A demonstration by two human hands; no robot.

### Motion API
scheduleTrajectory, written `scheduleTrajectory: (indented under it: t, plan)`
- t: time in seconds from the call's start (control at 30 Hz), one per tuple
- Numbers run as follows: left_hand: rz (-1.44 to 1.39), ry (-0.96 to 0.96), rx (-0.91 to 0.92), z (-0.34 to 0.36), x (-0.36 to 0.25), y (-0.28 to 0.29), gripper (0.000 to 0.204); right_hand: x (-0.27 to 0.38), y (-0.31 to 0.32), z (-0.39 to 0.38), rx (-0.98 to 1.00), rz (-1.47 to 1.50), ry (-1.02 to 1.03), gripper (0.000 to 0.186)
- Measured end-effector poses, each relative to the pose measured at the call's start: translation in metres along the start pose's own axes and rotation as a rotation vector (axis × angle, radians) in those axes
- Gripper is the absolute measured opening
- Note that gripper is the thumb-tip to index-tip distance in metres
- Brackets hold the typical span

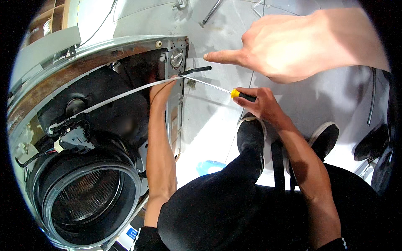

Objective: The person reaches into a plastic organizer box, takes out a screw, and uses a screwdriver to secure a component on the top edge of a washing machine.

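My right hand [264, 103] grips a screwdriver [235, 93] by its black and yellow handle. The long metal shaft runs left to the edge of an opened front-loading washing machine [178, 106], and its tip meets the frame near a pale hose [125, 93]. A black tube end [201, 70] sticks out just above the shaft. Reaching into the machine beside that edge is my left hand [162, 90]; its fingers are hidden behind the hose and frame. Another person's hand [268, 50] comes in from the upper right, index finger pointing toward the frame corner.
The drum [90, 196] with its grey rubber seal fills the lower left. Above it hangs a connector block [75, 140] with wires. A round knob-like part [176, 57] sits at the frame corner. My shoes [251, 134] stand on the tiled floor, close to a blue round object [210, 167].
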State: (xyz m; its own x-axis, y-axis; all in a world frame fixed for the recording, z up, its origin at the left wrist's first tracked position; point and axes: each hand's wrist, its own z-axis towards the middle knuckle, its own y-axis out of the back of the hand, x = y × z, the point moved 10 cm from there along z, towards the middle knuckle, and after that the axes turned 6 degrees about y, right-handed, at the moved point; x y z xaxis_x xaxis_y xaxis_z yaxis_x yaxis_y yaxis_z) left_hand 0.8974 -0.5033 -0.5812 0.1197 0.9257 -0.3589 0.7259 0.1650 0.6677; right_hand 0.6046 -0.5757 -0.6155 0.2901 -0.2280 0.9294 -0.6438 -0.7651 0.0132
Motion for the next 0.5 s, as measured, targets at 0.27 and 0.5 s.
scheduleTrajectory:
  t: [0.27, 0.5]
  plan:
    - [0.215, -0.080, -0.079, 0.011, 0.008, 0.008, 0.035, 0.010, 0.004, 0.005, 0.024, -0.094, 0.056, 0.033]
    - [0.328, -0.134, -0.105, 0.020, 0.012, 0.010, 0.060, 0.004, 0.001, 0.003, 0.041, -0.121, -0.002, 0.029]
